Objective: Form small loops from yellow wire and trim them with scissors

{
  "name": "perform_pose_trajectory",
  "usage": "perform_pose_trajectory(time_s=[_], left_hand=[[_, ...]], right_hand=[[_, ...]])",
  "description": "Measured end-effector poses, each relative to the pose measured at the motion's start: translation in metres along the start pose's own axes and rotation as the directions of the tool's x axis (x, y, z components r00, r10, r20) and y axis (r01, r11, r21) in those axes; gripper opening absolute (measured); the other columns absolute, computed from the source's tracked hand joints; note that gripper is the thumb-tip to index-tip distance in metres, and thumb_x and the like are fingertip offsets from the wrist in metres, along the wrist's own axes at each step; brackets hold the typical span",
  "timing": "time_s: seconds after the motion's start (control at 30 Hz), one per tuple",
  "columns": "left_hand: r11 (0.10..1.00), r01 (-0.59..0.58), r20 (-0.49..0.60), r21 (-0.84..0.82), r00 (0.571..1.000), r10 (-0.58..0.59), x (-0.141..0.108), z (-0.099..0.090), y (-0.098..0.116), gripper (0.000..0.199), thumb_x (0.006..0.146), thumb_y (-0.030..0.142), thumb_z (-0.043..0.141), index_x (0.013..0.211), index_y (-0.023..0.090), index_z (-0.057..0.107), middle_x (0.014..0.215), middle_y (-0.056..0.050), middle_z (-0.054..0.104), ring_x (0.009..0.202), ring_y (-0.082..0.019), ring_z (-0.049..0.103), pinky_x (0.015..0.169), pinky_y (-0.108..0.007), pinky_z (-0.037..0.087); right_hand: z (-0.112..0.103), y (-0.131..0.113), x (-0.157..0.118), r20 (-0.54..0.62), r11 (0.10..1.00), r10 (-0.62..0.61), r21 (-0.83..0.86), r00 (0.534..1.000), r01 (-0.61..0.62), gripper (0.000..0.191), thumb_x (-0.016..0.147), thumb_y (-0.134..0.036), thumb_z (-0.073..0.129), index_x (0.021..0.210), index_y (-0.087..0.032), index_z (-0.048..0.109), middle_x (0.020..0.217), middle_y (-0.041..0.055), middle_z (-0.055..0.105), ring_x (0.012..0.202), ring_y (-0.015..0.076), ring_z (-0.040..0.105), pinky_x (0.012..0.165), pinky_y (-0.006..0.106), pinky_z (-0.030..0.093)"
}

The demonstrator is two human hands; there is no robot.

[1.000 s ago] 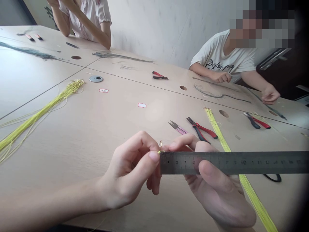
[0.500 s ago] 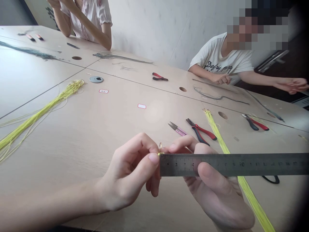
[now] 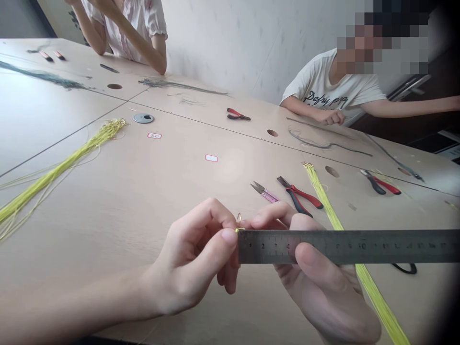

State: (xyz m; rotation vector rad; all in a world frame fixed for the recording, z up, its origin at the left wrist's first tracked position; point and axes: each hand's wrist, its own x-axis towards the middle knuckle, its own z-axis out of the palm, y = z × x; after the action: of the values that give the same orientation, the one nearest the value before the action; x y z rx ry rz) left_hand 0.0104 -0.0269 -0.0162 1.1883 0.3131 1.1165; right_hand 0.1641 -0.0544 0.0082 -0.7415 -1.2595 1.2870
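Thumb and fingers of my left hand (image 3: pixel 196 256) pinch the knotted end of a yellow cord (image 3: pixel 237 230). A small gold-coloured loop (image 3: pixel 239 219) stands up from that knot. My right hand (image 3: pixel 323 282) is closed on a steel ruler (image 3: pixel 391 247), thumb on its front face and fingers behind. The ruler lies level, its low-number end touching the knot at my left fingertips. Just beyond my right hand are purple-handled thread snips (image 3: pixel 265 191) and red-and-black pliers (image 3: pixel 302 194). Whatever part of the cord runs behind the ruler is hidden.
Yellow cord bundles lie at left (image 3: pixel 72 160) and right (image 3: pixel 321 191), the latter passing behind the ruler. More pliers rest at the far middle (image 3: pixel 238 114) and right (image 3: pixel 381 182). A grey spool disc (image 3: pixel 143 118) and two labels lie on the table. Two people sit opposite.
My hands and the ruler are almost still, the ruler slightly lower in view. The co-worker at right has stretched an arm further out to the right.
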Motion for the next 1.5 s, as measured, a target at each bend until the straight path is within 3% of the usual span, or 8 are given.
perform_pose_trajectory(time_s=[0.17, 0.37, 0.5, 0.67, 0.97, 1.17, 1.3, 1.5], left_hand=[[1.000, 0.003, 0.001, -0.001, 1.000, -0.003, 0.000, -0.001, 0.000, 0.017, 0.095, 0.027, 0.043, 0.080, 0.021, 0.043, 0.055, 0.007, 0.050, 0.038, -0.006, 0.046, 0.043, -0.019, 0.037], [1.000, 0.007, 0.009, 0.006, 1.000, -0.008, 0.001, -0.001, 0.002, 0.017, 0.096, 0.028, 0.043, 0.080, 0.021, 0.043, 0.055, 0.007, 0.051, 0.039, -0.006, 0.044, 0.044, -0.020, 0.038], [1.000, 0.011, 0.006, 0.001, 1.000, -0.011, 0.001, -0.001, 0.001, 0.017, 0.095, 0.029, 0.043, 0.080, 0.021, 0.043, 0.055, 0.007, 0.051, 0.039, -0.006, 0.045, 0.044, -0.020, 0.037], [1.000, 0.008, 0.008, 0.003, 1.000, -0.008, 0.001, -0.002, -0.001, 0.017, 0.096, 0.028, 0.043, 0.080, 0.021, 0.044, 0.055, 0.007, 0.052, 0.040, -0.006, 0.045, 0.045, -0.020, 0.038], [1.000, 0.009, 0.008, 0.002, 1.000, -0.009, 0.001, -0.001, -0.001, 0.018, 0.095, 0.029, 0.043, 0.080, 0.021, 0.044, 0.056, 0.006, 0.052, 0.040, -0.006, 0.046, 0.045, -0.020, 0.038], [1.000, 0.003, 0.011, -0.001, 1.000, -0.003, 0.001, -0.001, 0.000, 0.017, 0.095, 0.029, 0.043, 0.080, 0.021, 0.043, 0.054, 0.006, 0.051, 0.038, -0.007, 0.044, 0.044, -0.021, 0.037], [1.000, 0.010, 0.005, 0.007, 1.000, -0.010, 0.001, 0.000, 0.000, 0.017, 0.095, 0.030, 0.043, 0.080, 0.021, 0.043, 0.054, 0.006, 0.051, 0.038, -0.007, 0.045, 0.044, -0.021, 0.037], [1.000, -0.008, 0.005, 0.020, 1.000, 0.008, 0.001, -0.001, 0.001, 0.018, 0.095, 0.029, 0.042, 0.079, 0.021, 0.043, 0.054, 0.006, 0.051, 0.038, -0.006, 0.045, 0.044, -0.021, 0.037]], right_hand=[[-0.001, -0.002, 0.002, 0.063, 0.998, 0.031, 0.048, 0.998, -0.034, 0.018, 0.092, -0.029, 0.051, 0.100, -0.031, 0.067, 0.098, -0.0020, 0.068, 0.094, 0.0133, 0.065, 0.088, 0.029, 0.053], [-0.009, -0.002, -0.001, 0.153, 0.999, 0.054, 0.000, 0.987, -0.054, 0.024, 0.095, -0.028, 0.043, 0.108, -0.034, 0.063, 0.110, -0.0003, 0.065, 0.102, 0.0162, 0.063, 0.085, 0.034, 0.055], [-0.010, -0.003, -0.002, 0.141, 0.998, 0.062, -0.025, 0.988, -0.059, 0.023, 0.095, -0.029, 0.043, 0.107, -0.032, 0.063, 0.110, 0.0011, 0.065, 0.102, 0.0180, 0.064, 0.086, 0.036, 0.055], [-0.008, -0.003, -0.001, 0.163, 0.997, 0.065, 0.021, 0.984, -0.069, 0.022, 0.096, -0.029, 0.043, 0.108, -0.031, 0.061, 0.111, -0.0010, 0.065, 0.104, 0.0137, 0.062, 0.088, 0.030, 0.053], [-0.007, -0.003, -0.001, 0.152, 0.996, 0.085, 0.012, 0.985, -0.088, 0.021, 0.095, -0.030, 0.043, 0.105, -0.030, 0.061, 0.107, 0.0017, 0.065, 0.097, 0.0180, 0.065, 0.085, 0.037, 0.055], [-0.007, -0.004, -0.001, 0.131, 0.997, 0.078, -0.015, 0.988, -0.076, 0.022, 0.094, -0.030, 0.043, 0.105, -0.031, 0.062, 0.107, 0.0023, 0.065, 0.099, 0.0182, 0.064, 0.079, 0.034, 0.055], [-0.007, -0.004, 0.000, 0.118, 0.995, 0.087, -0.049, 0.989, -0.082, 0.021, 0.094, -0.031, 0.044, 0.105, -0.031, 0.062, 0.105, 0.0039, 0.066, 0.098, 0.0212, 0.064, 0.077, 0.038, 0.056], [-0.008, -0.003, -0.001, 0.121, 0.996, 0.085, -0.035, 0.989, -0.081, 0.021, 0.094, -0.032, 0.044, 0.104, -0.030, 0.063, 0.106, 0.0031, 0.065, 0.101, 0.0191, 0.063, 0.082, 0.035, 0.055]])
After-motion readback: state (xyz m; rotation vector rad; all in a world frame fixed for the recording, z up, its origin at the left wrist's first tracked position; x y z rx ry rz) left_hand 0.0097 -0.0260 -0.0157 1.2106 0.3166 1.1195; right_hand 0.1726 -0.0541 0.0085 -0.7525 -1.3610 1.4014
